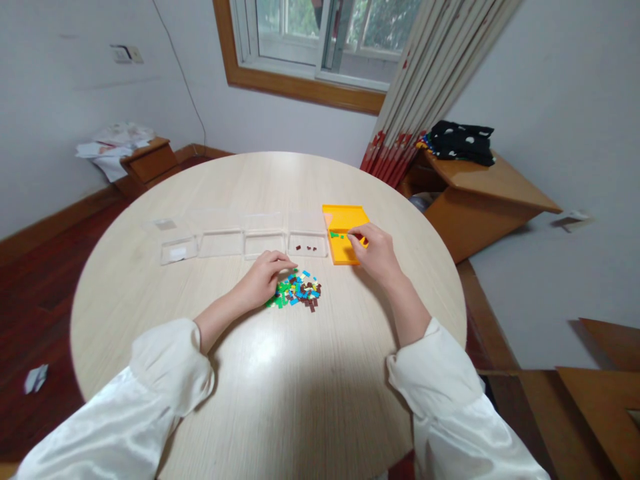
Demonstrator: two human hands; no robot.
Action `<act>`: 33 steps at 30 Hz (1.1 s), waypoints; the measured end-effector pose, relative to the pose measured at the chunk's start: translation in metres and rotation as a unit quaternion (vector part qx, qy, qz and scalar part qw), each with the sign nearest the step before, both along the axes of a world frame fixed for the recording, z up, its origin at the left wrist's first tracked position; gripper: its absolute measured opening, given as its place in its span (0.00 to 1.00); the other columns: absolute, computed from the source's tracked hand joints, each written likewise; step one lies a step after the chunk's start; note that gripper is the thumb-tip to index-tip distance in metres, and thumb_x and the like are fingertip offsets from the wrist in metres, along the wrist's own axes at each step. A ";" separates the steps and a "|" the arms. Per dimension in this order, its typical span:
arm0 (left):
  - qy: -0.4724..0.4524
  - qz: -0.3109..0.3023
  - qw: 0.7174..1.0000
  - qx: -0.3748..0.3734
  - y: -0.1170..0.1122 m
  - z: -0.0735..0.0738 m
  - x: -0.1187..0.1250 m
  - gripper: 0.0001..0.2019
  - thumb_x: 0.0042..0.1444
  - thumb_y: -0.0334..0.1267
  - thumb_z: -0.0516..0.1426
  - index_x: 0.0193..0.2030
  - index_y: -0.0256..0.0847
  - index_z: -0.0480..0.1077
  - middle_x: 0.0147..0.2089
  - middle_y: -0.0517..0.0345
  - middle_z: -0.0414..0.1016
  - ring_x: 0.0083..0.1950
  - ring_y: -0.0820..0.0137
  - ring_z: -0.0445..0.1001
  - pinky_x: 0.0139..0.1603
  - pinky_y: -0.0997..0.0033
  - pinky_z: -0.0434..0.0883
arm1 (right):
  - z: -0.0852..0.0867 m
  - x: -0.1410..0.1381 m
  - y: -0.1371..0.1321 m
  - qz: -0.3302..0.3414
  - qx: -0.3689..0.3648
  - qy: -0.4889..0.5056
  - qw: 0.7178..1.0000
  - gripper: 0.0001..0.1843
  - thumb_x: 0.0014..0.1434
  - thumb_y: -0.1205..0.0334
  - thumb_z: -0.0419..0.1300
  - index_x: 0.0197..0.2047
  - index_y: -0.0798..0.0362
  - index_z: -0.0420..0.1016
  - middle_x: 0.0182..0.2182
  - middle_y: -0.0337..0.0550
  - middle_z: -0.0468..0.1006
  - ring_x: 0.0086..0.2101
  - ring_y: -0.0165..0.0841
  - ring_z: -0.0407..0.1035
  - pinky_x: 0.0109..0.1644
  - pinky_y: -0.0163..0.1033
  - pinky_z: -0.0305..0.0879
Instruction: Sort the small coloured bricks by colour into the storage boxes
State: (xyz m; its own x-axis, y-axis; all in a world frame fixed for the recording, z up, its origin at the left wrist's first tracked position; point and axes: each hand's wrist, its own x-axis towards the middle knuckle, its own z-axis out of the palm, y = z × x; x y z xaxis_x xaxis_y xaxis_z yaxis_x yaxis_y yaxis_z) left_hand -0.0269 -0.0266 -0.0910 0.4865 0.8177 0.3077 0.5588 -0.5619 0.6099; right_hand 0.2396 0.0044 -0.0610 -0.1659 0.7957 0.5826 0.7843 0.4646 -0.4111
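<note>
A mixed pile of small toy bricks [300, 291] in green, blue, brown and yellow lies on the round table. At its back left edge, my left hand [263, 277] rests low, with fingertips closed on a green brick [295, 270]. My right hand [377, 250] is over the right side of an open orange box [345, 256], thumb and fingers pinched together. Whatever is in that pinch is too small to make out. Several green bricks [335, 235] lie inside the orange box near its hinge.
Left of the orange box, open clear plastic boxes [265, 245] stand in a row, lids back. The nearest holds a few brown bricks [309, 248]; the far left one has a white label [177, 254]. Beyond the pale table [260, 173] are a curtain [425, 73] and a wooden cabinet [480, 207].
</note>
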 end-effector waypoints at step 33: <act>0.061 0.020 0.998 -0.014 0.001 0.008 0.000 0.08 0.55 0.31 0.52 0.32 0.38 0.73 0.33 0.53 0.74 0.41 0.64 0.69 0.47 0.62 0.66 | -0.014 -0.002 0.004 -0.020 -0.080 -0.030 0.996 0.17 0.55 0.69 0.55 0.47 0.56 0.77 0.35 0.48 0.80 0.35 0.37 0.72 0.45 0.44 0.67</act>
State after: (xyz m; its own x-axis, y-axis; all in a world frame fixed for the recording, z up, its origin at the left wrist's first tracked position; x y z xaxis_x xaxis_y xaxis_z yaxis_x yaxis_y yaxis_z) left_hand -0.0273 -0.0256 -0.0834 0.4857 0.8447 0.2249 0.6509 -0.5212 0.5520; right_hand 0.2379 0.0079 -0.0749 -0.1629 0.8842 0.4377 0.8266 0.3645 -0.4288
